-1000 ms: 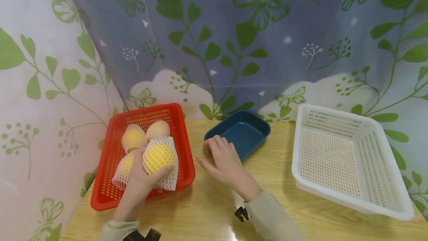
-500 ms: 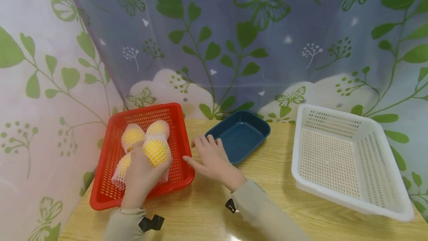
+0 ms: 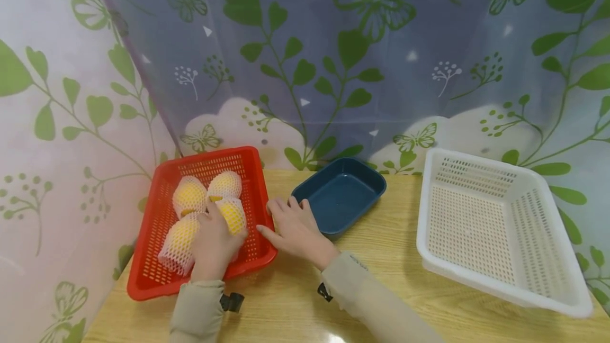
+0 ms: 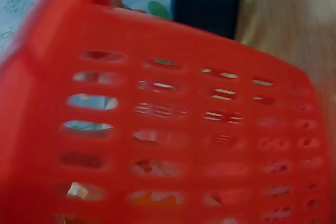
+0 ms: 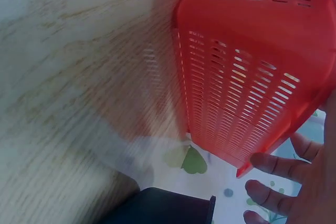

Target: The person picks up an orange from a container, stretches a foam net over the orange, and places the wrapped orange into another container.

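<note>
In the red basket (image 3: 263, 187) at the left, my left hand (image 3: 214, 240) reaches in and holds a yellow fruit (image 3: 233, 217) wrapped in a white foam net, thumb on its near side. Beside it lie other netted yellow fruits: one fruit (image 3: 180, 242) to the left, another fruit (image 3: 189, 195) behind, and a third fruit (image 3: 225, 184) at the back right. My right hand (image 3: 297, 232) is at the basket's right rim with fingers spread; in the right wrist view its fingers (image 5: 278, 166) reach along the rim. The basket wall hides my left hand in the left wrist view.
A dark blue tray (image 3: 345, 197) stands just right of the red basket, behind my right hand. Farther right is a white perforated basket (image 3: 476, 226). Patterned cloth (image 3: 305, 68) hangs behind the wooden table (image 3: 381, 263).
My left hand has lowered the netted fruit into the red basket, shifting slightly right. My right hand has moved left from the blue tray to the red basket's rim.
</note>
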A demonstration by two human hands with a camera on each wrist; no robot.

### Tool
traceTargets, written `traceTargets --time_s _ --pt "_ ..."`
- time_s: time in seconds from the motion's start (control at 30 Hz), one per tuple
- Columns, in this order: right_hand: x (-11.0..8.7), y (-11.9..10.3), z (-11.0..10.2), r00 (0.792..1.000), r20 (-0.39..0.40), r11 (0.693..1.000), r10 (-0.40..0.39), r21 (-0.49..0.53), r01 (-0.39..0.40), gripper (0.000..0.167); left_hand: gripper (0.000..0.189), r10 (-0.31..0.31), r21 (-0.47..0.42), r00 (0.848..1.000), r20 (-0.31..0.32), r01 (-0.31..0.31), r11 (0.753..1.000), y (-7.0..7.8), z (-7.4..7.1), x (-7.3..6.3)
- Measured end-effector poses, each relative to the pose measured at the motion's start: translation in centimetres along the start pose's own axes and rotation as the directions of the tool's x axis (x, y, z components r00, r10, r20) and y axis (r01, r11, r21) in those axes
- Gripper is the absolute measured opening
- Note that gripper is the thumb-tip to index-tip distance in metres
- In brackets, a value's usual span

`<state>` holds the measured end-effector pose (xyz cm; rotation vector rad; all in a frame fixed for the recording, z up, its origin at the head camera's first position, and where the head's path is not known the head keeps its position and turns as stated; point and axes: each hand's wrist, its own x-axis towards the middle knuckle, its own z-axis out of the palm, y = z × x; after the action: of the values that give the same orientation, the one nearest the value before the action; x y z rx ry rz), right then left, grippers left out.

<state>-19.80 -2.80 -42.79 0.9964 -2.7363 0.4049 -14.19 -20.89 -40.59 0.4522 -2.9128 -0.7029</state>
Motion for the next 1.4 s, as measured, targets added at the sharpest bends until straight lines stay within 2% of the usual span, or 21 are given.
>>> traceTargets --time_s 0.17,0.37,0.53,0.6,0.8,1.0,1.07,1.23,1.4 --pt "-0.1 -0.1 0.2 0.999 0.019 0.999 0.039 0.009 -0.039 0.039 0.107 -0.011 0.027 0.997 0.082 0.009 1.0 0.2 0.6 -0.1" --pt "-0.2 -0.1 0.3 0.999 0.031 0.999 0.041 -0.012 -0.041 0.035 0.101 -0.032 0.025 0.972 0.233 0.027 0.999 0.2 0.8 -0.1" --pt "-0.3 -0.2 0.2 0.998 0.03 0.999 0.05 -0.006 -0.05 0.034 0.1 -0.056 0.009 0.958 0.282 0.056 0.998 0.0 0.9 0.1" --pt "-0.4 -0.3 0.1 0.997 0.038 0.998 0.066 0.015 -0.066 0.035 0.101 -0.064 0.0 0.955 0.289 0.066 0.998 -0.1 1.0 0.2" --pt "-0.6 -0.5 0.2 0.993 0.052 0.987 0.109 0.11 -0.114 0.035 0.105 -0.081 -0.054 0.962 0.26 0.098 0.994 -0.2 1.3 0.4" --pt "-0.9 -0.6 -0.1 0.993 0.032 0.987 0.114 0.113 -0.116 0.037 0.105 -0.107 -0.028 0.946 0.305 0.121 0.992 -0.1 1.3 0.5" --pt "-1.2 -0.6 -0.4 0.993 0.025 0.987 0.113 0.11 -0.115 0.036 0.106 -0.11 -0.02 0.945 0.307 0.122 0.992 -0.1 1.4 0.5" --pt "-1.9 -0.7 -0.8 0.994 0.007 0.987 0.105 0.119 -0.106 0.029 0.1 -0.107 -0.025 0.952 0.286 0.12 0.993 -0.2 1.5 0.3" --pt "-2.8 -0.9 -1.4 0.994 -0.02 0.987 0.106 0.124 -0.103 0.026 0.095 -0.088 0.017 0.971 0.22 0.087 0.996 -0.1 1.7 0.2"
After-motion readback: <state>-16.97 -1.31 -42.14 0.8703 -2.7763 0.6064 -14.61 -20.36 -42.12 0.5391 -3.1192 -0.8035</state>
